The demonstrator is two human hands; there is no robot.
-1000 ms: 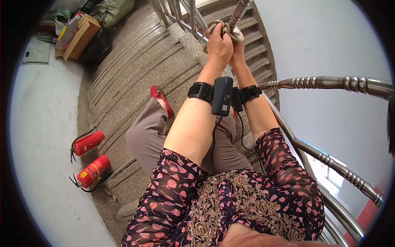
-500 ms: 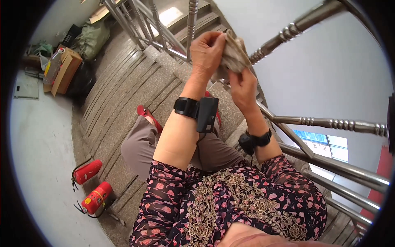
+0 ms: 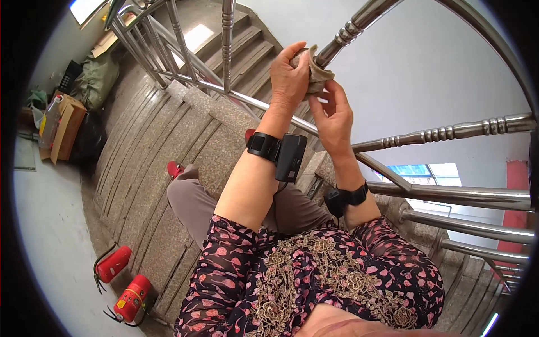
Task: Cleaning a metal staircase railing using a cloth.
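Observation:
A greyish-beige cloth is wrapped around a shiny metal baluster of the stair railing, covering part of the bar. My left hand grips the cloth from the left side, thumb and fingers bent around it. Just below and to the right, my right hand has its fingers curled at the cloth's lower edge, with thumb and fingertips touching it. The part of the bar under the cloth is hidden. Both forearms wear black straps with small black devices.
Steel handrails run along the right. Worn stone stairs curve down the left, with more steps beyond the railing. Two red fire extinguishers stand by the left wall. A cardboard box, sacks and a bottle are piled at upper left.
The cloth, held apart from the bar between both hands before, is now around the baluster. My right hand has loosened and shifted slightly lower. The view has turned a little.

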